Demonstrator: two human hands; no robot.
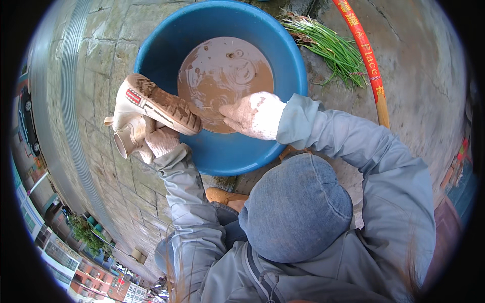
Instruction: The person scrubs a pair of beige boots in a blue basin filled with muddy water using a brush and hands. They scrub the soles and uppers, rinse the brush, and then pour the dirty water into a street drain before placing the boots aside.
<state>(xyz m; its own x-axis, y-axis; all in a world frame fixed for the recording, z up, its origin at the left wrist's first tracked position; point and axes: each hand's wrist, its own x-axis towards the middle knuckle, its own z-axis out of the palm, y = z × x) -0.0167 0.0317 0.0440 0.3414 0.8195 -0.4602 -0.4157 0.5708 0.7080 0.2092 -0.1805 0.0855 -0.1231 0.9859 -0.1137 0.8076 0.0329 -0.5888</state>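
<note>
A blue plastic tub (pixel 242 149) holds brown muddy water (pixel 223 83) with ripples and small floating bits. My left hand (pixel 163 140), in a soiled knitted glove, grips a pale rubber boot (pixel 130 100) at the tub's left rim. The boot lies on its side, its muddy sole towards the water. A second pale boot opening (pixel 130 142) shows beside it, partly hidden by the hand. My right hand (pixel 252 115), in a wet, dirty white glove, is over the water near the tub's right side, fingers extended and apart, holding nothing.
A bunch of green onions (pixel 329 45) lies on the stone paving right of the tub. Beside it runs a wooden pole with a red printed wrap (pixel 360 41). My orange-brown shoe (pixel 223 196) is below the tub. A parked car (pixel 28 121) stands at the far left.
</note>
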